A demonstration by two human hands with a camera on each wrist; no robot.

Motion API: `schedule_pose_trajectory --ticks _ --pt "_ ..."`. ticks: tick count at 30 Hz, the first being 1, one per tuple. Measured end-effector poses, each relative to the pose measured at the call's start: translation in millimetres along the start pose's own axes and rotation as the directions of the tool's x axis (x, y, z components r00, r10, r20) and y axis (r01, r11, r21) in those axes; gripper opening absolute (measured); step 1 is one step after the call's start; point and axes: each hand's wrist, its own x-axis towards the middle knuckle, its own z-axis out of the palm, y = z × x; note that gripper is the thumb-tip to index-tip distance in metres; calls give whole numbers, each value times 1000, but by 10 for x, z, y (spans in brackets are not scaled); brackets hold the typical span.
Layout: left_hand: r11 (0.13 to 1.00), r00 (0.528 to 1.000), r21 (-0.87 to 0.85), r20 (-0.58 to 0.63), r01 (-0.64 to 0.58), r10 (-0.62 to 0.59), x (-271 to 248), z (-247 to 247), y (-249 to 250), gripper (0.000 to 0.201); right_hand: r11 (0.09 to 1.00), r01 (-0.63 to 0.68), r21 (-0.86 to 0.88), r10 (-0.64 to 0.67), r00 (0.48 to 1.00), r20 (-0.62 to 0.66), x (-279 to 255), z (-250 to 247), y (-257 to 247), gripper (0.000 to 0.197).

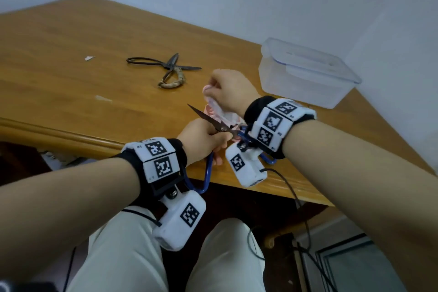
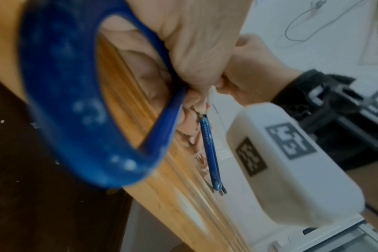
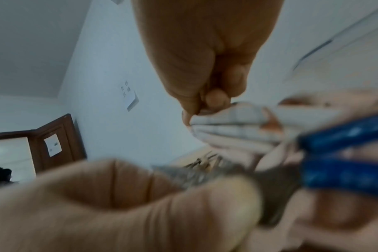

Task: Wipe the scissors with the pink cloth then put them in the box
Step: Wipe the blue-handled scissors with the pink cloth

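My left hand [image 1: 203,136] grips blue-handled scissors [image 1: 208,121] near the pivot, over the table's front edge. Their dark blades point up and left, and one blue handle loop [image 2: 60,95] hangs below the hand. My right hand [image 1: 228,90] pinches the pink cloth [image 1: 216,109] just beyond the blades; the cloth [image 3: 233,126] bunches between its fingers and drapes over part of the scissors. The clear plastic box [image 1: 305,71] stands open at the table's far right.
A second pair of old dark metal scissors [image 1: 166,69] lies spread on the wooden table [image 1: 71,66] further back. A small white scrap [image 1: 89,58] lies at the left. The wall runs close behind the box. My legs are under the table edge.
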Motion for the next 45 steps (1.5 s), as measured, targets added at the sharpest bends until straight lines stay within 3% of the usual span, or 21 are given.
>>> schedule_pose_trajectory --ticks 3,8,13,15,18,21,24,28,34,38,41,45 --pt "997 997 -38 2 71 -71 24 -1 8 30 989 -109 98 116 991 -71 -110 -187 203 15" --pt "994 995 -35 11 104 -104 30 1 38 29 980 -163 113 140 971 193 -370 -384 318 20" --pt "995 996 -48 9 86 -86 14 5 37 29 958 -136 252 79 971 225 -394 -308 259 38" --pt "995 996 -56 7 86 -86 12 3 34 29 950 -103 295 37 974 221 -415 -318 260 34" --pt "993 995 -56 5 103 -103 19 7 44 28 990 8 142 -50 956 289 -447 -277 292 26" --pt "991 993 -53 3 120 -120 27 9 56 27 991 98 92 -119 960 253 -441 -154 307 24" --pt "989 991 -66 -5 133 -133 32 2 47 28 968 97 232 -135 978 156 -443 -60 276 21" --pt "988 991 -81 -21 129 -131 39 14 36 27 931 89 354 -125 989 80 -422 20 249 34" --pt "990 992 -61 1 130 -130 36 11 45 27 982 146 117 -173 948 269 -348 -107 242 7" --pt "989 991 -61 22 133 -132 43 2 52 27 979 202 -35 -171 897 407 -293 -227 165 9" --pt "993 995 -68 24 101 -100 31 -5 35 29 954 241 -176 -174 928 329 -244 -209 105 15" --pt "993 996 -74 12 93 -92 29 -2 30 29 978 209 -21 -199 951 235 -299 -122 96 22"
